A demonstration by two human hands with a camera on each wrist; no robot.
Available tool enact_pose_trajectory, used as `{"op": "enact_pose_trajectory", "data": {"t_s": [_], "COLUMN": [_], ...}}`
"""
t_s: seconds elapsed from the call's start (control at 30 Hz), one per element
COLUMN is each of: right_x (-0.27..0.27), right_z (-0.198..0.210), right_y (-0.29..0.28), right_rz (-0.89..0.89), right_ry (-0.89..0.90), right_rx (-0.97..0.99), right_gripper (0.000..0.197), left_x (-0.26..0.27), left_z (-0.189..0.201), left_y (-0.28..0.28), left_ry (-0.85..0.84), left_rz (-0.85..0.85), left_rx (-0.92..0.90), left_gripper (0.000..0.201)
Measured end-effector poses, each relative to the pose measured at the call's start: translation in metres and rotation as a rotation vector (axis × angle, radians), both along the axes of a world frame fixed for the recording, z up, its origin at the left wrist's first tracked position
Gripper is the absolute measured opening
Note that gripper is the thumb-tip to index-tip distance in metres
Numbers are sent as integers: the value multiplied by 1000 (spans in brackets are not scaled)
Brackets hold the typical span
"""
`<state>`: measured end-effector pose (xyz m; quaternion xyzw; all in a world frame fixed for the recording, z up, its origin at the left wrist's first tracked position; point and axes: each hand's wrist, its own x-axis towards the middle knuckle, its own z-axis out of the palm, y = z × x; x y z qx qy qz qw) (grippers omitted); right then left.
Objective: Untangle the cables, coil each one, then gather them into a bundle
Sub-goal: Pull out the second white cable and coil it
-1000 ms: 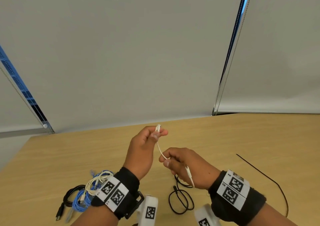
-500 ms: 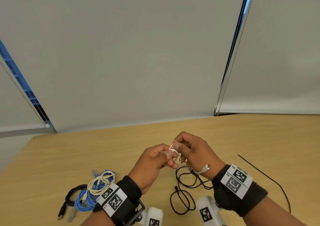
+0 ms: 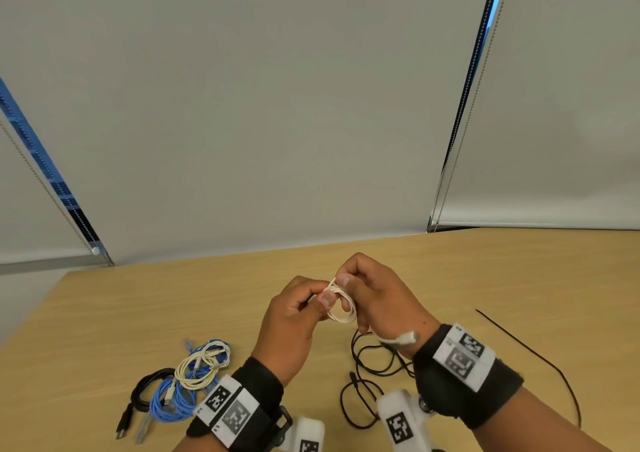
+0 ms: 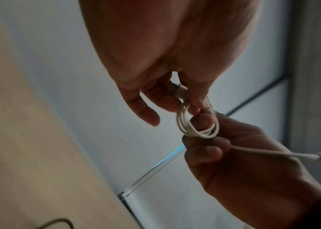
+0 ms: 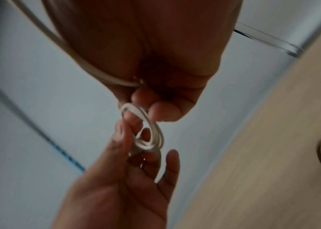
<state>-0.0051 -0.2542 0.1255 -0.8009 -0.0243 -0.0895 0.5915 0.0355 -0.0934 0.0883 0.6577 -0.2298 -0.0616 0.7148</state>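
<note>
1. Pinch points first: the left hand point(image 3: 291, 316) nips the small white coil point(image 3: 341, 304) between thumb and forefinger on its left side, with one plug end tucked under the same fingers, as the left wrist view shows. That grip is closed on the cable.
2. The right hand point(image 3: 377, 299) grips the coil's far and right side, thumb on top and fingers curled through and behind the loops. This grip too is closed on the white cable; its free tail runs through the palm, and the end plug point(image 3: 403, 339) sticks out by the right wrist.
3. Handling, as a judgement: the white cable looks thin, light and springy. Its tight loops will likely try to fan open if either pinch loosens, so hold across all the turns together, not on a single strand.
4. The short tail is best guided near the coil, not by the plug, so the last turn lies flat; the plug joint seems the weakest spot to tug on.
5. Just beside the right wrist, on the counter point(image 3: 138, 306), a loose black cable point(image 3: 367, 375) lies in slack uncoiled loops. It looks equally thin and limp, and should be picked up by one end.
6. Near left on the counter sit coiled cables: a cream coil point(image 3: 202, 368) rests on a blue coil point(image 3: 173, 399), with a thicker black coil point(image 3: 145, 387) touching them on the left.
7. A thin black tie point(image 3: 519, 341) lies apart at the right.
</note>
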Motion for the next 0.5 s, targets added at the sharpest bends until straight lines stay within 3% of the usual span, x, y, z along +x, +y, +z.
{"op": "enact_pose_trajectory", "data": {"t_s": [0.13,0.2,0.3,0.37,0.5], "right_x": [-2,-4,-7,-10,-9], "right_z": [-2,-7,-23,-35,-45], "right_y": [-9,-13,-19,-21,-21], "right_rz": [85,121,115,15,-231], "right_ry": [241,349,460,513,419], "right_rx": [531,628,594,520,423], "right_gripper": [8,7,7,6,11], "left_x": [6,4,4,9,19], "left_z": [7,11,12,8,-5], "left_y": [9,9,7,7,8], "left_ry": [-105,-60,47,100,232], "left_rz": [-103,-139,-34,97,241], "left_rx": [-19,-84,-124,-88,-52], "left_gripper": [21,21,19,16,25]}}
